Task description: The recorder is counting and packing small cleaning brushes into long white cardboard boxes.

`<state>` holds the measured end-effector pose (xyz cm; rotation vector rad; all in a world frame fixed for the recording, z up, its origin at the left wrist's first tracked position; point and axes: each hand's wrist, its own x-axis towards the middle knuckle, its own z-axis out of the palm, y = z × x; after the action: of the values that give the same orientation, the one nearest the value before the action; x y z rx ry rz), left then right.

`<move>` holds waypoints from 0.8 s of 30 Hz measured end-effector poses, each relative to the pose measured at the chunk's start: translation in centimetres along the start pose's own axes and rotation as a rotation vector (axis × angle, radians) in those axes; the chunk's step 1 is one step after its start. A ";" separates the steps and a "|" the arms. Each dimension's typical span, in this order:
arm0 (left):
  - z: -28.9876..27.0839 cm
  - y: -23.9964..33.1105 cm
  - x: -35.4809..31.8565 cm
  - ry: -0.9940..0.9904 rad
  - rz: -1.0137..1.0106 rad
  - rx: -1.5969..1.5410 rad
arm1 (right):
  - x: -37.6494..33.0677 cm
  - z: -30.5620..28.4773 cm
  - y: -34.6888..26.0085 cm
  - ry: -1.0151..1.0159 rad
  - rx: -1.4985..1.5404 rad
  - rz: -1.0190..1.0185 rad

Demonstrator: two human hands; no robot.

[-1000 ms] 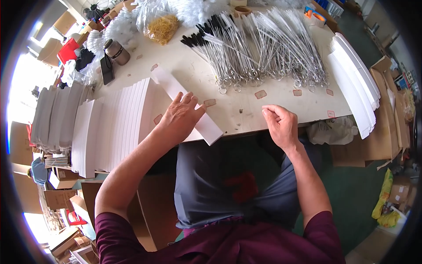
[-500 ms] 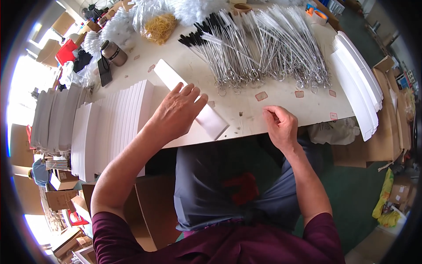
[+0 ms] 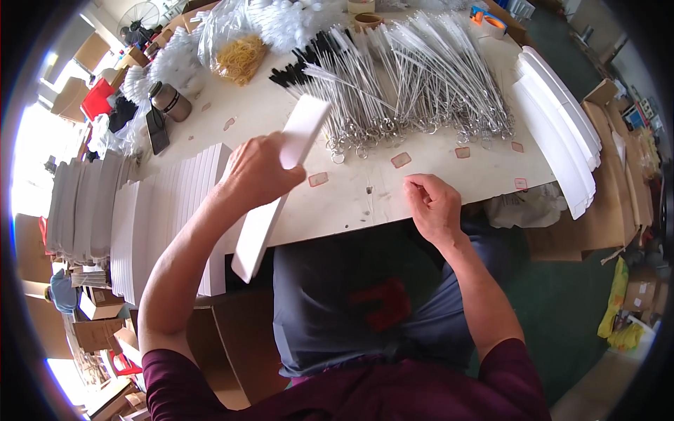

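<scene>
Cream table: wire brushes lie heaped, loose, presumably still to be dealt with.
White boxes: lined up at left, apparently finished; insides hidden.
White cardboard: stacked flat at right, seemingly left to fold.
Box in hand: tilted, lower end past the table's front edge.
Clear bag: yellow rubber bands inside.
Left hand: fingers grasping that box's middle.
Right hand: fingers curled in, nothing showing.
</scene>
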<state>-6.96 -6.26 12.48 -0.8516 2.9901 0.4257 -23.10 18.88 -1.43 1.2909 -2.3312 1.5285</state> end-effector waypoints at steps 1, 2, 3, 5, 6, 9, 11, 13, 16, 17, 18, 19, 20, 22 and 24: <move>0.6 -0.8 0.3 0.007 0.013 0.000 | 0.1 -0.3 0.0 -0.012 0.061 0.048; 1.1 -1.7 0.7 -0.035 -0.091 -0.009 | 0.2 -0.7 0.1 -0.025 0.122 0.096; 1.8 -2.6 1.0 -0.082 -0.200 -0.021 | 0.9 -0.9 0.5 -0.033 0.170 0.089; 3.4 -4.5 1.0 -0.060 -0.224 -0.006 | 2.9 -1.1 0.9 -0.013 0.070 0.029; 3.7 -5.1 0.7 -0.033 -0.255 0.011 | 4.3 -1.2 0.8 0.005 -0.024 -0.035; 3.7 -4.1 0.4 0.016 -0.270 0.131 | 8.1 -0.9 1.9 -0.025 -0.180 -0.068; 3.8 -2.8 0.5 0.041 -0.247 0.226 | 10.0 -1.0 2.9 -0.013 -0.302 -0.138; 3.9 -2.0 0.3 0.264 0.103 0.128 | 11.3 -0.7 3.4 0.011 -0.479 -0.233; 4.2 1.0 2.2 0.093 0.075 -0.158 | 11.6 -0.2 4.6 -0.001 -0.491 -0.208; 5.0 1.5 3.3 0.093 0.106 -0.221 | 11.5 0.2 5.0 -0.001 -0.492 -0.209; 5.8 2.4 4.6 0.092 0.142 -0.287 | 11.5 0.3 5.6 0.058 -0.399 -0.206; 5.7 4.0 5.4 0.063 0.140 -0.340 | 11.5 0.5 6.0 0.114 -0.304 -0.203; 6.2 5.0 6.5 0.062 0.142 -0.342 | 11.4 0.7 6.3 0.115 -0.306 -0.202; 7.6 6.4 8.9 0.123 0.209 -0.376 | 11.2 1.4 6.4 0.197 -0.266 -0.224; 8.8 7.5 10.8 0.127 0.199 -0.391 | 11.2 1.4 6.3 0.195 -0.254 -0.218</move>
<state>-20.65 -3.45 5.14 -0.6117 3.1737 1.0243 -34.06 11.99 -1.38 1.2248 -2.1025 1.1900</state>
